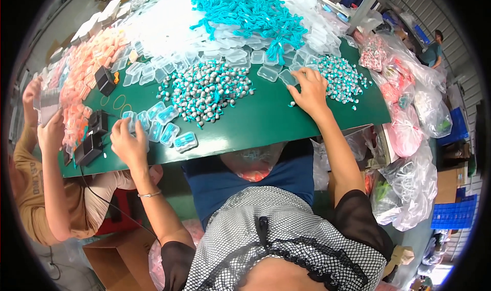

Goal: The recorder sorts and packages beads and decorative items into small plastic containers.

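My right hand is closed on the edge of an empty clear plastic case, between thumb and fingers. It is beside a pile of small grey-and-teal pieces at the right. My left hand has its fingers apart, low over a cluster of small clear cases with teal contents; one filled case lies at the cluster's near right. Part of another case is hidden under that hand. Between my hands spreads a larger heap of grey beads with teal ends.
Empty clear cases and a mound of teal cords cover the back of the green table. Dark boxes and peach-coloured packs lie at the left, where a co-worker's hands hold a pale stack. Plastic bags crowd the right.
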A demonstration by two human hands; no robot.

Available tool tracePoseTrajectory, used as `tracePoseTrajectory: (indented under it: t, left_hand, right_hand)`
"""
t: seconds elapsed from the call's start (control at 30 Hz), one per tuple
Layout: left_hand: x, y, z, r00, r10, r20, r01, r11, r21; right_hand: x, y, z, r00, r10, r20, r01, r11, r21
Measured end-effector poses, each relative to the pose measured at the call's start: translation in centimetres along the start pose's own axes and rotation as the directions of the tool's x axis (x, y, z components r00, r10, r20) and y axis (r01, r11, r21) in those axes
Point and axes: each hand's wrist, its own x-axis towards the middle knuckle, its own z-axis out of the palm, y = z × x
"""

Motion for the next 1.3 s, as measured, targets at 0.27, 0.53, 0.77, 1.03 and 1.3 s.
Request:
tracePoseTrajectory:
  t: [0.27, 0.53, 0.77, 1.03, 1.3]
  left_hand:
    - [-2.4, 13.6, -3.1, 0.966, 0.257, 0.008, -0.215, 0.824, -0.524]
    - [-3.8, 21.1, -0.1, 0.918, 0.396, 0.019, -0.345, 0.821, -0.456]
    - [-3.9, 21.9, 1.6, 0.926, 0.35, 0.139, -0.307, 0.916, -0.259]
    - [-4.2, 22.2, 1.4, 0.916, 0.4, 0.014, -0.366, 0.852, -0.375]
    - [-5.8, 21.8, 0.3, 0.91, 0.388, 0.144, -0.204, 0.724, -0.659]
  right_hand:
    - [3.5, 2.5, -0.1, 0.96, 0.056, 0.276, -0.035, 0.996, -0.081]
    - [4.0, 3.0, -0.3, 0.943, 0.178, 0.28, -0.244, 0.944, 0.222]
    - [0.1, -3.3, -5.1, 0.999, -0.048, 0.004, 0.035, 0.787, 0.617]
    - [-5.2, -7.6, -4.3, 0.901, -0.433, 0.022, 0.375, 0.803, 0.464]
    - [-4.4, -3.0, -3.0, 0.999, 0.039, 0.0, -0.038, 0.974, 0.222]
